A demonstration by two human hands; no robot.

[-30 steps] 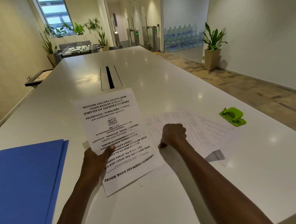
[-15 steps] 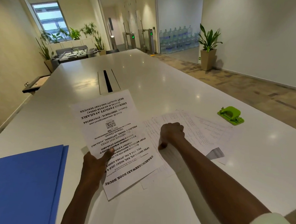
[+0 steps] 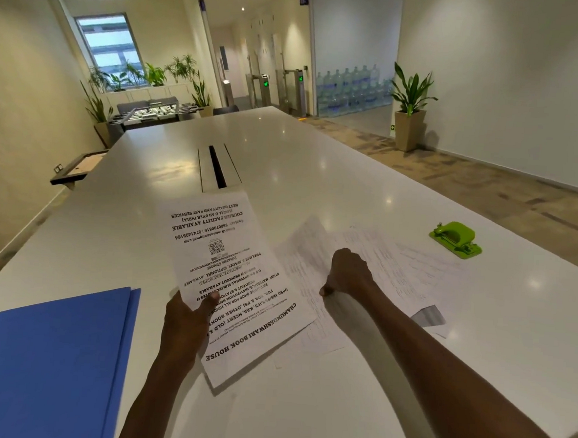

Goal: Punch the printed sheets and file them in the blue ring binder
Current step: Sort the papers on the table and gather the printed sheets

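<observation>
L hand (image 3: 185,317) grips the printed sheet (image 3: 229,276) w/ thumb on top, lifted off the table (image 3: 318,173); R hand (image 3: 348,274) curled, pinching the loose sheets (image 3: 397,267) beside it; blue ring binder (image 3: 44,366) left of the grip; green punch (image 3: 455,239) far right.

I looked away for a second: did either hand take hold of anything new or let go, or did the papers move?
Nothing visibly changed. The left hand still holds the printed flyer, the right hand still pinches the loose sheets, and the green hole punch and blue binder lie untouched.
</observation>
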